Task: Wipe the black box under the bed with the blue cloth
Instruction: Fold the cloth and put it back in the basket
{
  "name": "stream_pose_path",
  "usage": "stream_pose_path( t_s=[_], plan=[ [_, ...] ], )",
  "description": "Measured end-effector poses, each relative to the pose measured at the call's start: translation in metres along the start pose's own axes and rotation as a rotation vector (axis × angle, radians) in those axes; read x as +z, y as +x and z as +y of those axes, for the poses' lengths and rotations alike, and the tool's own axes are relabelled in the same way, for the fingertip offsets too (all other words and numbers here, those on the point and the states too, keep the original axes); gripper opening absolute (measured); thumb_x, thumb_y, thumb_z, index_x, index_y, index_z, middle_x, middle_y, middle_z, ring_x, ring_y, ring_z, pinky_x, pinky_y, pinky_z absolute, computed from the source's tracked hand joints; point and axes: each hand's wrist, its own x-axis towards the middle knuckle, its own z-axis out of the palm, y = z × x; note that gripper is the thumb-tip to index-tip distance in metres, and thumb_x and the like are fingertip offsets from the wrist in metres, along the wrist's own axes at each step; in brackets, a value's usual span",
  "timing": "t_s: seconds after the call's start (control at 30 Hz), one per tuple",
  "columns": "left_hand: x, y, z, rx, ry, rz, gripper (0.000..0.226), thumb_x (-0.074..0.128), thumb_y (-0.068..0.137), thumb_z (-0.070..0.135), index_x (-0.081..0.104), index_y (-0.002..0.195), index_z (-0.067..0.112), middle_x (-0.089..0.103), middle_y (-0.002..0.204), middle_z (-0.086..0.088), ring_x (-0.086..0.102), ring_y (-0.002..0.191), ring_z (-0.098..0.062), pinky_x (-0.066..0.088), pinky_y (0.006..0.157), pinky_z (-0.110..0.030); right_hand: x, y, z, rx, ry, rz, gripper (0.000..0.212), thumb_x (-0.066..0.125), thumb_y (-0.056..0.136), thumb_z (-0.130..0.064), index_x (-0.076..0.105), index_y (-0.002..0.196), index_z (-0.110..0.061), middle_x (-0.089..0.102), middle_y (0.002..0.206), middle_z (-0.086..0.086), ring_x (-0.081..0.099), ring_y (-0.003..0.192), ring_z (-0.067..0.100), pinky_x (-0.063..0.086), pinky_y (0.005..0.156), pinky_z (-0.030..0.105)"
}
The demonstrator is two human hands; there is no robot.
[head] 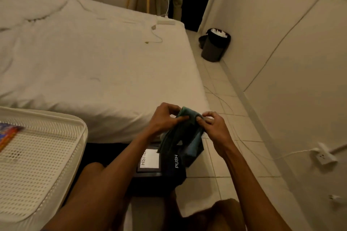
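Note:
The black box (169,170) stands on the tiled floor by the bed's near corner, with a white panel and the word PUSH on its top. The blue cloth (185,137) hangs bunched above the box and drapes over its far right part. My left hand (165,118) pinches the cloth's upper edge from the left. From the right, my right hand (214,124) grips the same edge, and the two hands' fingertips nearly meet. Both forearms reach in from below, and my knees show beside the box.
The white bed (93,65) fills the left and centre, with a cable lying on it. A white perforated basket (41,155) stands at the lower left. A dark waste bin (216,45) sits by the wall. A power strip (323,155) and cords lie on the floor at right.

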Motion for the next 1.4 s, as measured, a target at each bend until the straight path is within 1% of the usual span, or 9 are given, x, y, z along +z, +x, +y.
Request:
stream_pose_path(
  t_s=[0.1, 0.27, 0.4, 0.47, 0.57, 0.67, 0.87, 1.17, 1.4],
  plan=[
    [-0.009, -0.001, 0.043, 0.09, 0.053, 0.026, 0.004, 0.076, 0.083, 0.022, 0.076, 0.079, 0.022, 0.073, 0.074, 0.002, 0.068, 0.069, -0.007, 0.054, 0.065, -0.022, -0.005, -0.014, -0.02, -0.128, -0.051, 0.039, 0.023, 0.068, 0.089, -0.02, 0.056, 0.107, -0.011, 0.069, 0.099, 0.005, 0.068, 0.092, 0.015, 0.057, 0.073, 0.025],
    [-0.03, 0.002, 0.116, 0.196, 0.163, 0.065, 0.012, 0.069, 0.086, 0.016, 0.076, 0.094, 0.009, 0.074, 0.085, -0.005, 0.069, 0.079, -0.016, 0.058, 0.073, -0.026, -0.002, -0.037, -0.039, -0.246, -0.271, 0.05, 0.026, 0.069, 0.088, -0.013, 0.056, 0.11, -0.015, 0.065, 0.096, -0.002, 0.064, 0.087, 0.01, 0.058, 0.073, 0.025],
    [-0.062, 0.0, 0.159, 0.293, 0.249, 0.065, 0.012, 0.069, 0.09, 0.018, 0.073, 0.097, 0.01, 0.071, 0.092, -0.004, 0.067, 0.087, -0.018, 0.057, 0.077, -0.031, -0.022, -0.041, -0.071, -0.315, -0.332, 0.124, 0.011, 0.064, 0.088, -0.006, 0.07, 0.086, -0.015, 0.068, 0.081, 0.003, 0.066, 0.078, 0.017, 0.057, 0.067, 0.027],
    [-0.084, -0.006, 0.171, 0.305, 0.259, 0.093, 0.013, 0.068, 0.091, 0.019, 0.072, 0.098, 0.009, 0.07, 0.095, -0.006, 0.066, 0.092, -0.021, 0.057, 0.08, -0.036, -0.042, -0.048, -0.099, -0.339, -0.37, 0.141, 0.01, 0.066, 0.088, -0.013, 0.071, 0.08, -0.017, 0.069, 0.076, 0.004, 0.067, 0.075, 0.019, 0.054, 0.064, 0.03],
    [-0.105, -0.026, 0.186, 0.303, 0.236, 0.117, 0.021, 0.063, 0.095, 0.021, 0.069, 0.106, 0.004, 0.07, 0.1, -0.01, 0.066, 0.095, -0.016, 0.058, 0.083, -0.024, -0.073, -0.065, -0.146, -0.455, -0.427, 0.126, 0.009, 0.071, 0.086, -0.025, 0.074, 0.085, -0.016, 0.07, 0.076, 0.005, 0.068, 0.074, 0.02, 0.056, 0.064, 0.033],
    [-0.113, -0.047, 0.201, 0.337, 0.176, 0.162, 0.026, 0.059, 0.097, 0.021, 0.066, 0.116, 0.006, 0.068, 0.102, -0.005, 0.064, 0.094, -0.006, 0.055, 0.075, -0.011, -0.091, -0.086, -0.19, -0.559, -0.419, 0.1, 0.018, 0.073, 0.085, -0.027, 0.073, 0.094, -0.012, 0.07, 0.082, 0.006, 0.067, 0.076, 0.016, 0.056, 0.063, 0.026],
    [-0.128, -0.068, 0.22, 0.371, 0.086, 0.241, 0.032, 0.061, 0.096, 0.021, 0.063, 0.124, 0.005, 0.067, 0.108, -0.007, 0.065, 0.1, -0.015, 0.059, 0.076, -0.022, -0.092, -0.111, -0.217, -0.597, -0.307, 0.036, 0.021, 0.074, 0.084, -0.022, 0.071, 0.098, -0.006, 0.069, 0.09, 0.009, 0.066, 0.083, 0.018, 0.054, 0.061, 0.015],
    [-0.2, -0.11, 0.206, 0.219, 0.156, 0.187, 0.031, 0.062, 0.094, 0.026, 0.066, 0.12, 0.01, 0.071, 0.105, 0.001, 0.068, 0.098, -0.011, 0.058, 0.069, -0.019, -0.02, -0.106, -0.221, -0.495, -0.196, -0.085, 0.033, 0.082, 0.074, -0.029, 0.071, 0.094, -0.006, 0.072, 0.089, 0.007, 0.069, 0.082, 0.016, 0.056, 0.064, 0.021],
    [-0.277, -0.157, 0.147, 0.046, 0.163, 0.33, 0.035, 0.063, 0.093, 0.031, 0.064, 0.125, 0.018, 0.07, 0.114, 0.0, 0.065, 0.109, -0.019, 0.059, 0.083, -0.032, 0.074, -0.1, -0.221, -0.432, -0.085, -0.367, 0.013, 0.07, 0.084, -0.029, 0.071, 0.092, -0.019, 0.073, 0.091, 0.0, 0.069, 0.086, 0.014, 0.058, 0.067, 0.02]
  ],
)
